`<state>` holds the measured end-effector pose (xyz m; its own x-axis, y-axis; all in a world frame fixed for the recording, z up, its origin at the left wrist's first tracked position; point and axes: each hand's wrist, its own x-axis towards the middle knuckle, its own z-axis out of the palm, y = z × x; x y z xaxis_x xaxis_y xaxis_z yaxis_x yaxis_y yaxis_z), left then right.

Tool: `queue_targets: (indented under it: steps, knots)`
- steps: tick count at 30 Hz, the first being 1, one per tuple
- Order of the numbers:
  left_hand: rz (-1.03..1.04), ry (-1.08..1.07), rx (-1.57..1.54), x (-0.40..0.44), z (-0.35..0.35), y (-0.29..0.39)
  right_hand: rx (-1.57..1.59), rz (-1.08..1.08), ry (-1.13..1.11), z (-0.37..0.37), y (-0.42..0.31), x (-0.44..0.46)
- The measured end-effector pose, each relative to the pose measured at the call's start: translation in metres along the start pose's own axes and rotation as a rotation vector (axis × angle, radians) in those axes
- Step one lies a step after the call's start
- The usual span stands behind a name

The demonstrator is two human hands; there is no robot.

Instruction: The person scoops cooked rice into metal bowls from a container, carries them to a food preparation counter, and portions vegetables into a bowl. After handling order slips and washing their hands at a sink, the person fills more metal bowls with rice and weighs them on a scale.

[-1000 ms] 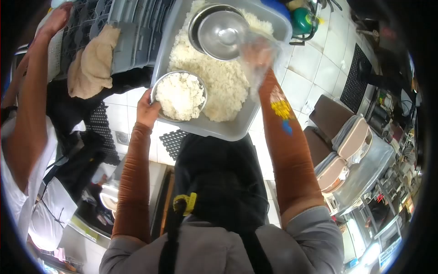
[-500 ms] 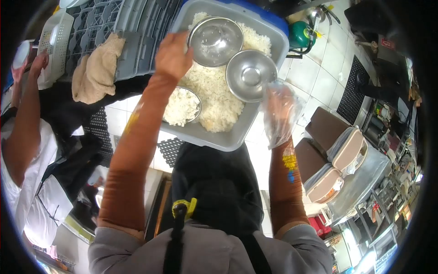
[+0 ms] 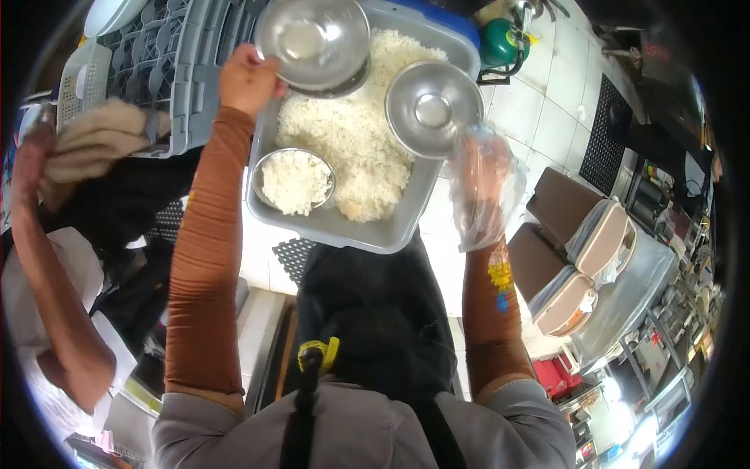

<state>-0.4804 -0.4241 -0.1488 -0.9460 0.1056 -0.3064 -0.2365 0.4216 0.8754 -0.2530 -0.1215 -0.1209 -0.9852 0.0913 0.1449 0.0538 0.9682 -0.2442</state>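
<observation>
My left hand [image 3: 248, 82] grips the rim of a shiny steel bowl [image 3: 328, 55], lifted at the far left of a grey tub [image 3: 375, 244]. Another metal rim shows just under that bowl. Cooked rice [image 3: 351, 129] is heaped in the tub. My right hand [image 3: 483, 176], in a clear plastic glove, holds a second steel bowl [image 3: 431, 111] by its near right edge, over the tub's right side; its fingers are partly hidden. A small bowl of rice [image 3: 297, 181] rests in the tub's near left corner.
Left of the tub stands a grey dish rack [image 3: 183, 94]. A co-worker's hand [image 3: 35, 152] is at a tan cloth [image 3: 101, 144] beside it. A green gas cylinder [image 3: 500, 43] and brown chairs [image 3: 566, 211] stand to the right on white tile.
My left hand has moved left and up, raising its steel bowl off the rice. My right hand with its bowl has shifted slightly upward in view. The co-worker's hand has reached the cloth.
</observation>
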Motion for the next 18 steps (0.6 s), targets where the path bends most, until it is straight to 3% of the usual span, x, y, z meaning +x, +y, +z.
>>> queue_targets:
  steps: [2, 5, 9, 11, 14, 16, 18]
  knots:
    - [-0.039, 0.071, -0.365, -0.008, -0.015, 0.008, 0.049, 0.013, -0.041, 0.007, -0.004, 0.015]
    - [-0.042, 0.095, -0.591, -0.029, -0.039, 0.027, 0.163, 0.074, -0.114, 0.049, 0.002, 0.041]
    - [-0.069, 0.201, -0.663, -0.083, -0.052, -0.002, 0.298, 0.211, -0.201, 0.113, 0.028, 0.07]
    - [-0.137, 0.381, -0.699, -0.099, -0.047, -0.039, 0.327, 0.247, -0.253, 0.156, 0.045, 0.091]
    - [-0.083, 0.433, -0.619, -0.105, -0.041, -0.093, 0.23, 0.177, -0.381, 0.208, 0.061, 0.136]
    - [-0.114, 0.445, -0.615, -0.104, -0.036, -0.124, 0.044, 0.012, -0.469, 0.185, 0.041, 0.157]
    - [-0.186, 0.479, -0.707, -0.109, -0.027, -0.133, 0.139, 0.013, -0.635, 0.194, 0.043, 0.162]
